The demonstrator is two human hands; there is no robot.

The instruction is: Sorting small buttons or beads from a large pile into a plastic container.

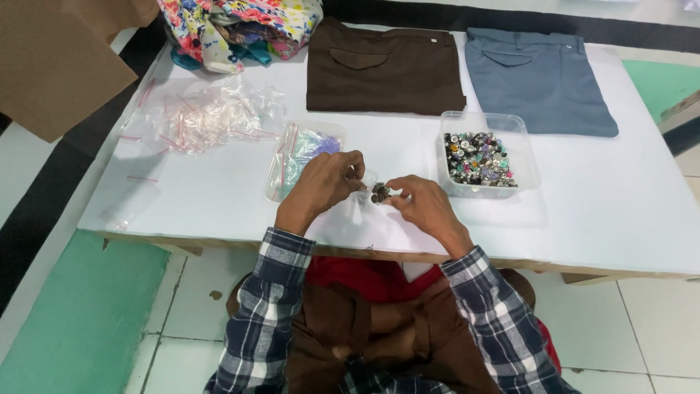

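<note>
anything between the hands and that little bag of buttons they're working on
Nothing visible. The left hand and right hand both already pinch the small clear bag of dark buttons between their fingers, above the white table.

We saw a low white table (605, 219) with a raw wooden edge along its near side, lit evenly from above. Beneath it the floor was pale square tiles (656, 321) with dark grout, one tile marked by a small brown spot. A green mat (80, 321) lay at the left, another green patch (660, 84) at the far right, and black strips (44, 211) ran alongside the table.
</note>
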